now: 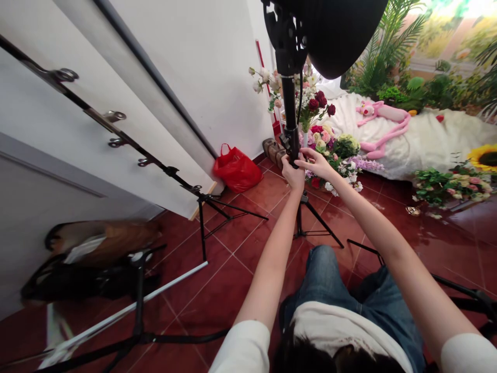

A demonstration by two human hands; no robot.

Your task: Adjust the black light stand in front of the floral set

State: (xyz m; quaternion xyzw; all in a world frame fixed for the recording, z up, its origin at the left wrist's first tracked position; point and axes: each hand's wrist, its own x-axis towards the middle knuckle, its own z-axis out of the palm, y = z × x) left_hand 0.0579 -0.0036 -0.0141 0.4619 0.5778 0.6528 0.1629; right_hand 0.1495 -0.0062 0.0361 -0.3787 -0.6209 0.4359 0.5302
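A black light stand [289, 106] rises upright in front of me, carrying a large black lamp head [341, 31] at its top. My left hand [294, 173] is closed around the stand's pole at a collar, below a dark clamp knob [286, 142]. From the other side my right hand [313, 163] reaches to the same spot, its fingers pressed against the pole. Both hands meet at the collar, and part of it is hidden behind the fingers. A black cable [300, 98] hangs along the pole. The stand's tripod legs [320, 223] spread on the red tiles below.
At the left stands another black stand with metal clamps [112, 116]. A red plastic bag [237, 169] lies by the wall. Artificial flowers [324, 140] crowd behind the light stand. A pink plush toy [384, 114] rests on white cloth. Stand legs [140, 336] and a white pole [171, 285] cross the floor.
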